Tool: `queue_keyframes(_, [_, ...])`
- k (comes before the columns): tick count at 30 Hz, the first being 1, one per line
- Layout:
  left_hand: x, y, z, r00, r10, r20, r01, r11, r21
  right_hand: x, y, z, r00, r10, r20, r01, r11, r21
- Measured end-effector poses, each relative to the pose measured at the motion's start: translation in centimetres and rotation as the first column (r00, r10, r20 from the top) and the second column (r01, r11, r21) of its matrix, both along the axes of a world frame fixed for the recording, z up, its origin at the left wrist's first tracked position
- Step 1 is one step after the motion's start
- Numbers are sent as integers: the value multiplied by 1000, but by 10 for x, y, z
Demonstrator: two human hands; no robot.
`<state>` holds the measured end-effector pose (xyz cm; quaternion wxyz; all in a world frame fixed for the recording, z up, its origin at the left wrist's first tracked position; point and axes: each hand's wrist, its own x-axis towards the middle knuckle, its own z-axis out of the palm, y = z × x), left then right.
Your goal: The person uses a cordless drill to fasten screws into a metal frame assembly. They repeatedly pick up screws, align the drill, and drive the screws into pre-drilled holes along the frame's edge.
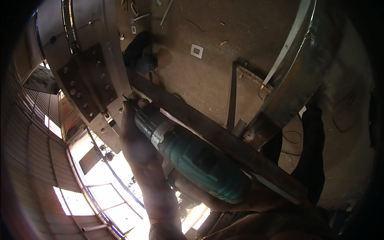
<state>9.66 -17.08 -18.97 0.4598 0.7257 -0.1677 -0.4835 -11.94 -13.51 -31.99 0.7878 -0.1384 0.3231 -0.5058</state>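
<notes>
A teal power drill point(204, 164) with a grey collar and dark nose lies slantwise across the middle, its nose toward the upper left. Beneath its body, the fingers of my right hand point(196, 194) are wrapped around the grip, which is mostly hidden. My left hand point(131, 122) is raised beside the nose, its fingers curled in front of it; what they hold is hidden in shadow. Just beyond the fingertips stands a large metal beam point(112, 56) carrying a dark plate point(86, 82) with several bolts or holes. The drill's tip is near this beam's edge.
A long steel bar point(192, 120) runs diagonally behind the drill. To the right stands another large beam point(288, 92), with dark trouser legs point(312, 140) beside it. A person in dark clothing point(140, 54) is low down beyond the left beam. A white square plate point(196, 51) and scraps lie on the floor.
</notes>
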Motion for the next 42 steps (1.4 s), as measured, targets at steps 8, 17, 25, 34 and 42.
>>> queue_keyframes(8, [2,5,-1,989,-30,142,31,1000,-3,19,14,23,999,19,41,-18,1000,-19])
queue_keyframes(17, [35,-17,4,917,-157,-367,120,985,-121,74,33,100,994,32,109,-33,999,4])
queue_keyframes(25, [51,-46,1,889,-82,-451,36,993,-110,110,24,108,979,86,183,-133,956,260])
queue_keyframes(34, [60,-50,-3,890,-54,-453,-14,989,-146,120,18,103,966,20,259,-115,928,355])
queue_keyframes(42, [59,-55,-9,908,12,-419,-59,993,-100,120,14,97,974,54,221,-122,944,306])
